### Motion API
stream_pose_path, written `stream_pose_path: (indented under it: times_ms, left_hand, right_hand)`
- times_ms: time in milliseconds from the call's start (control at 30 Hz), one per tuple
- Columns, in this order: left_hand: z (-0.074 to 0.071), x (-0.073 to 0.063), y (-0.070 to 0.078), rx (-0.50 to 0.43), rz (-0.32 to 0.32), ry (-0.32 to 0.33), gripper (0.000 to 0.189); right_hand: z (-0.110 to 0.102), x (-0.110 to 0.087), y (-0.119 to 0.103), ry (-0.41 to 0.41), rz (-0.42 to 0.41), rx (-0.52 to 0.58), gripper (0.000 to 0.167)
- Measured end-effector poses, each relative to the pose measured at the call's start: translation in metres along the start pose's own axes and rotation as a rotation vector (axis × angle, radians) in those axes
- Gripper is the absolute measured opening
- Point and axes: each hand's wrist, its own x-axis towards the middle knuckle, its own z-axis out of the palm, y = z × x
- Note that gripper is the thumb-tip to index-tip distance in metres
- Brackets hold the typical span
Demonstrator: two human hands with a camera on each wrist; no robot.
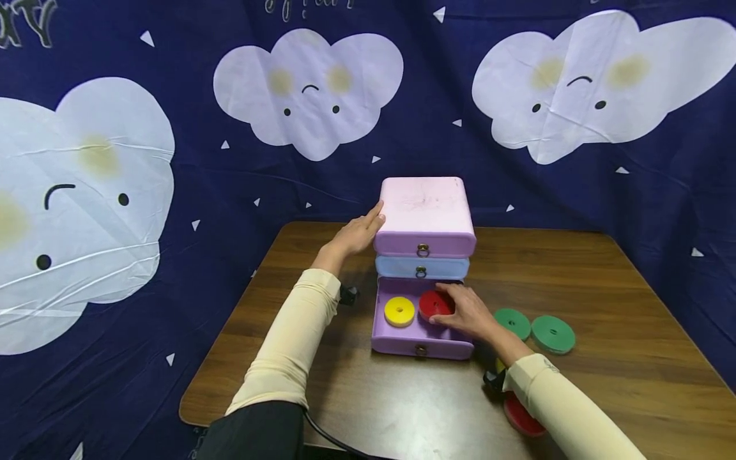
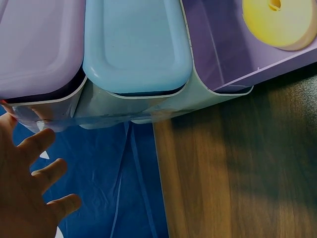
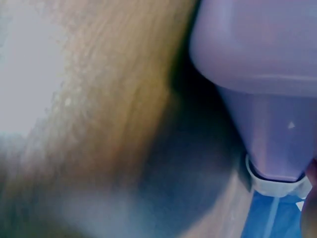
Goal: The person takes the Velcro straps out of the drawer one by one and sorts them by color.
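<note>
A small drawer unit (image 1: 422, 203) with a pink top stands on the table, its lilac bottom drawer (image 1: 397, 345) pulled out. Inside that drawer, my right hand (image 1: 468, 313) grips a red disc (image 1: 430, 305) with thumb and fingers on either side. Left of it lies a yellow disc (image 1: 399, 311) with a centre hole. My left hand (image 1: 358, 235) rests with extended fingers against the unit's left side, near the top. In the left wrist view, that hand's spread fingers (image 2: 52, 173) show beside the casing. The right wrist view is blurred and shows only a sliver of hand.
Two green discs (image 1: 553, 334) lie on the table right of the drawer. Under the right forearm, another red disc (image 1: 520, 418) and a bit of yellow (image 1: 499, 365) are partly hidden. The blue middle drawer (image 1: 397, 267) is pushed in. A dark cloud-print cloth (image 1: 425, 121) hangs behind.
</note>
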Motion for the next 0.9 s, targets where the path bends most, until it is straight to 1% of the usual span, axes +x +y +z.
stream_pose_path:
  times_ms: [233,433,633,767,900]
  left_hand:
    - [0.0,0.0,-0.001,-0.002,-0.002,-0.001,0.055]
    - [0.0,0.001,-0.001,0.004,0.006,-0.002,0.055]
    - [-0.002,0.001,-0.002,-0.001,0.004,-0.005,0.056]
    - [-0.002,0.001,-0.002,-0.001,0.004,-0.004,0.056]
    - [-0.001,0.0,-0.002,-0.002,0.009,-0.006,0.056]
  right_hand:
    - [-0.026,-0.009,-0.006,0.051,-0.023,-0.019,0.076]
    - [-0.059,-0.028,-0.006,0.108,0.0,-0.036,0.078]
    - [-0.089,-0.057,-0.002,0.182,0.001,-0.058,0.08]
    - [-0.104,-0.082,0.0,0.216,0.049,-0.093,0.081]
    - [-0.118,-0.112,0.001,0.243,0.109,-0.133,0.082]
